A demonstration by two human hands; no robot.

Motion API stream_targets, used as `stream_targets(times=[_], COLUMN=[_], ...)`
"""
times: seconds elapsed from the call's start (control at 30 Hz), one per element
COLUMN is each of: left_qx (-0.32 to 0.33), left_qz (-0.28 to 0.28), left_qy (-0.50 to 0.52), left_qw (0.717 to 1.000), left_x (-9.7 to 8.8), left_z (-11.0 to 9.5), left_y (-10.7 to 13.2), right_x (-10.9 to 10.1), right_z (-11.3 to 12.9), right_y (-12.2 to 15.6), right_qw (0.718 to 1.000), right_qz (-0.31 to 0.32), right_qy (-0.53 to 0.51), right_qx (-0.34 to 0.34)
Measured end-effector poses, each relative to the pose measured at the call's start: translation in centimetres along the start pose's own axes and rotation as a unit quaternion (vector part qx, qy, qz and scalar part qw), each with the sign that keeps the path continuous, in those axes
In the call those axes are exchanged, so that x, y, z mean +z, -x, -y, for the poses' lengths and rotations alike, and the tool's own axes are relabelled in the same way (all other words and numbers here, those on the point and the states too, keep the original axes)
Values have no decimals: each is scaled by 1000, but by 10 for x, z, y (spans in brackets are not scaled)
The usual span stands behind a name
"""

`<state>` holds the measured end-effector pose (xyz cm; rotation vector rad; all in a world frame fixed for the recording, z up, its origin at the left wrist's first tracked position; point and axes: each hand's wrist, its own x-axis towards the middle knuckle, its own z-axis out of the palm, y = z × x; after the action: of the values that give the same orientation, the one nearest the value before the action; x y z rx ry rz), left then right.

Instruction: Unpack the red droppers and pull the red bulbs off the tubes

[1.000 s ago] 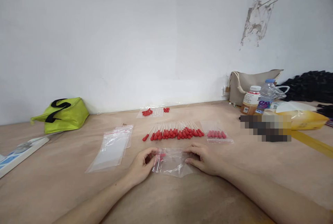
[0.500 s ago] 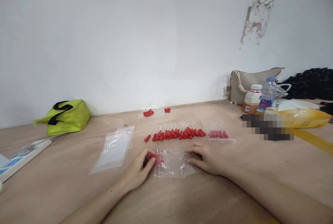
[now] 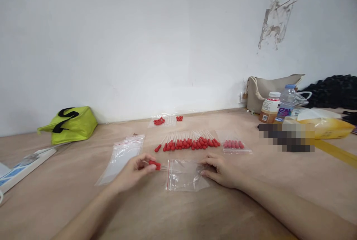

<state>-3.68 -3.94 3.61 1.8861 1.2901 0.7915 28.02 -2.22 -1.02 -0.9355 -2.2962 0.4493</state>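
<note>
My left hand [image 3: 136, 171] is closed on a few droppers [image 3: 155, 165], gripping them by their red rubber bulbs. Their thin clear stems point right into the mouth of a clear zip bag [image 3: 185, 180] lying flat on the table; how far they reach in is hard to see. At the bag's far right end, my right hand [image 3: 219, 169] pinches the plastic between thumb and fingers. Just beyond the bag lies a row of loose droppers [image 3: 192, 142] with red bulbs facing me. Right of that row, a filled zip bag [image 3: 234, 144] holds several droppers.
Flat zip bags [image 3: 119, 163] lie left of my hands. More bagged droppers [image 3: 159, 121] rest by the wall. A green bag [image 3: 74, 126] and a power strip [image 3: 28, 165] are at left. Bottles [image 3: 270, 108], a grey bag [image 3: 259, 87] and a yellow tissue pack [image 3: 329, 124] stand right.
My left hand has moved left with the droppers, so their red bulbs, earlier at and inside the bag mouth, are now outside it. My right hand stays on the bag.
</note>
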Motion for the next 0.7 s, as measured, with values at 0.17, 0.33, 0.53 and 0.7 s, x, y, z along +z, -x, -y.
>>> stream_targets(times=[0.17,0.33,0.53,0.7], left_qx=[-25,35,283,327], left_qz=[-192,-341,-295,-208], left_qy=[-62,-154,-311,-367], left_qw=[979,927,858,846], left_x=[-62,-60,-22,-1], left_z=[-6,-1,23,34], left_y=[6,-13,-60,-78], right_x=[-2,0,2,2], right_z=[2,0,0,-1], right_y=[-1,-1,-1,-1], right_qw=[1000,1000,1000,1000], right_qz=[2,-2,-11,-15], right_qy=[12,18,8,10], right_qx=[-3,-2,-5,-13])
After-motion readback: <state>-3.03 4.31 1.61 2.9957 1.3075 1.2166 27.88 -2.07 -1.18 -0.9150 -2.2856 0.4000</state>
